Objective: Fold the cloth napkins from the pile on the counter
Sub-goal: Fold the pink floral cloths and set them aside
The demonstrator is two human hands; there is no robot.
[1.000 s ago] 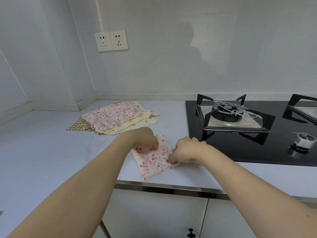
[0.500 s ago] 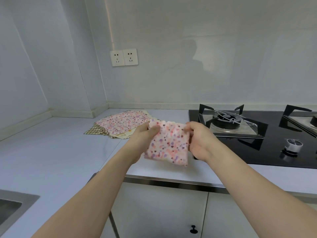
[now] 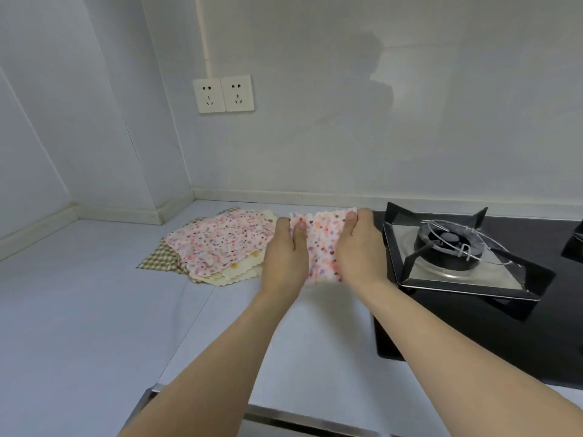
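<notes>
Two bare hands hold up a small folded napkin (image 3: 321,247) with pink, red and purple dots on it. The left hand (image 3: 285,253) grips the napkin's left edge, with the thumb on the front of the cloth and the fingers curled behind it. The right hand (image 3: 359,247) grips the right edge the same way, with its fingertips bent over the top corner. The napkin hangs between the two hands, a little above the pale counter (image 3: 94,310), so it does not seem to lie flat on it. It is just to the left of the black stove (image 3: 473,326). To the left of the hands, and a bit farther back, sits the pile of napkins (image 3: 220,244). The top one in the pile has the same dots. Under it are cream ones with yellow spots and wavy edges, and a brown checked one sticks out at the left. The left hand covers the right edge of the pile. On the stove is a round burner (image 3: 448,247) with a black stand around it. Two white wall sockets (image 3: 223,93) are on the far wall, above the pile.
</notes>
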